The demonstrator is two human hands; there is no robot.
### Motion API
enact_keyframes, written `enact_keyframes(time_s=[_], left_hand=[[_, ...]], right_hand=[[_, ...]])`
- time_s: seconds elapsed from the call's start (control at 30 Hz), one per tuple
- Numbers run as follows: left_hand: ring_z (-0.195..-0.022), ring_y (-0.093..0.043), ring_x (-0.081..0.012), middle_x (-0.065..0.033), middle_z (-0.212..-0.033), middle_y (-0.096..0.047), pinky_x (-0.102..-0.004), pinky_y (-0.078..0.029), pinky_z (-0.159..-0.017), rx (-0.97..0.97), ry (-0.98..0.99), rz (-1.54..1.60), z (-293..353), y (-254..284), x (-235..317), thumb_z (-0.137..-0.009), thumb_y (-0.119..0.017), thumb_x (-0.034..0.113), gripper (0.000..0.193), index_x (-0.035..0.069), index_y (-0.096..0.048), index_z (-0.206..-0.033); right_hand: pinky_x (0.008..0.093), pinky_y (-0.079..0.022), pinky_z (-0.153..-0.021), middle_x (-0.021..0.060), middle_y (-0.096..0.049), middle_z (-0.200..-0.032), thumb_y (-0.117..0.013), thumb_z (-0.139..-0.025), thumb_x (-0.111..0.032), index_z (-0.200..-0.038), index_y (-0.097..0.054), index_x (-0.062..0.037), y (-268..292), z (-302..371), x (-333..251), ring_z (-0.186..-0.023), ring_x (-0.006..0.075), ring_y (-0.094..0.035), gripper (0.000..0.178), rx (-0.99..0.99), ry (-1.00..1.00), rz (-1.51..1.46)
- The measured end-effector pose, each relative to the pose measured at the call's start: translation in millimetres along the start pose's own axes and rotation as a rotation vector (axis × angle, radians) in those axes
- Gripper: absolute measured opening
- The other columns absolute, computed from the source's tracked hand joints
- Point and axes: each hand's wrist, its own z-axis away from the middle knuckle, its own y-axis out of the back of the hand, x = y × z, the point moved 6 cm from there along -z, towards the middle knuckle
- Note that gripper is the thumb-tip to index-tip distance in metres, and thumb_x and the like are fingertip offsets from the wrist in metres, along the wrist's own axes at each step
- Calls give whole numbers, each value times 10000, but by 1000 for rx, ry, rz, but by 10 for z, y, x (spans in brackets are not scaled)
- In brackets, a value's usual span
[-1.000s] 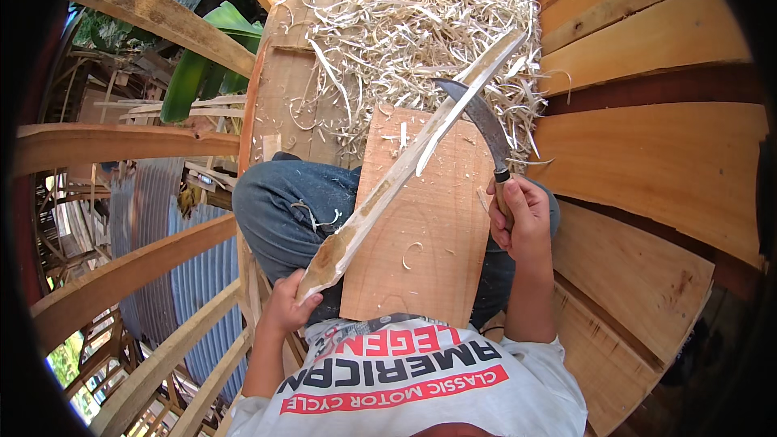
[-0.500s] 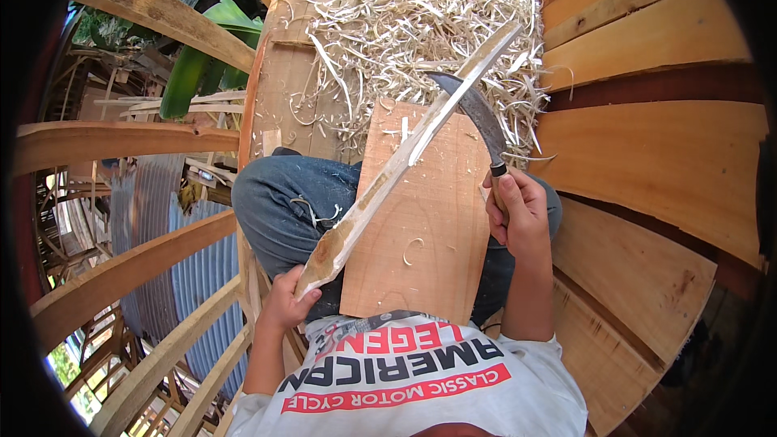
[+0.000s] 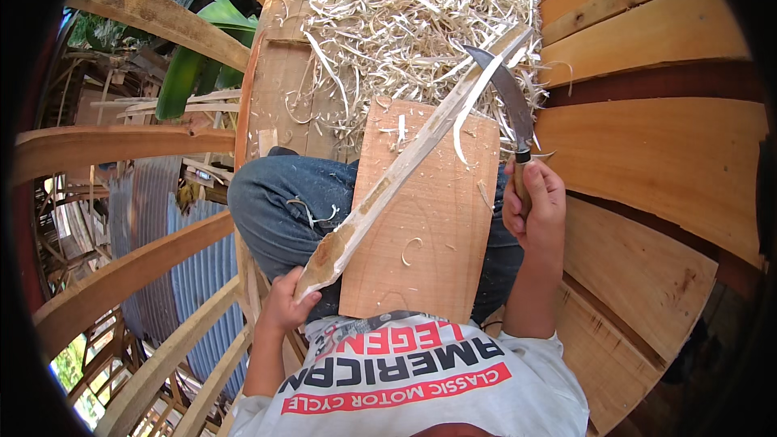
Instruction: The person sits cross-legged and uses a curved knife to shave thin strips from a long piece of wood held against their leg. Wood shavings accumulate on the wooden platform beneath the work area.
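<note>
A long pale wooden stick [image 3: 394, 171] with brown patches slants up and to the right across a flat wooden board [image 3: 429, 235] on my lap. My left hand [image 3: 290, 301] is closed round its near end. In my right hand [image 3: 536, 201] is the handle of a sickle [image 3: 513, 101] with a dark curved blade. Close to the stick's far end, the blade's tip lies against the wood. A thin white shaving [image 3: 460, 133] curls down beside the stick there. A few small chips lie on the board.
Beyond the board, a heap of curly wood shavings [image 3: 405, 24] covers much of the plank floor [image 3: 283, 81]. Wooden plank walling [image 3: 647, 146] rises on the right. Wooden rails [image 3: 121, 142] run along the left, with corrugated metal sheets [image 3: 202, 275] and a green leaf [image 3: 182, 81] outside.
My right hand and the sickle have moved up and to the right, nearer the stick's far end. A longer shaving now hangs there. The stick's far end has shifted slightly right.
</note>
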Motion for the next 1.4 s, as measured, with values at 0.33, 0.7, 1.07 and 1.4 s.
enact_keyframes(time_s=[0.33,0.7,1.07,1.4], left_hand=[[-568,-546,-260,-157,-649,-537,-331,-434,-574,-6,15,12,-16,13,-32,-795,-677,317,381,-27,-594,-938],[-563,-558,-311,-163,-639,-543,-346,-438,-565,15,33,-35,-5,-7,14,-777,-675,279,321,-6,-586,-894],[-588,-580,-359,-174,-635,-548,-359,-435,-548,53,54,-97,33,-55,-56,-771,-683,297,315,11,-580,-853],[-565,-581,-355,-170,-618,-547,-356,-432,-538,38,29,-61,23,-23,-7,-773,-679,311,325,8,-587,-847]], right_hand=[[190,-271,-316,1,-432,-528,-447,-1001,-302,-957,-558,-10,-69,2,111,-343,40,-343,315,-243,-118,115],[193,-268,-314,-21,-393,-529,-451,-995,-316,-982,-547,-17,-97,-41,87,-340,50,-344,315,-157,-101,-69],[200,-274,-309,-5,-410,-517,-464,-990,-314,-1037,-532,-35,-6,-78,130,-334,57,-341,291,-152,-150,-222],[225,-351,-420,-11,-493,-587,-588,-907,-88,-994,-528,-11,40,-83,11,-470,52,-428,130,120,269,305]])
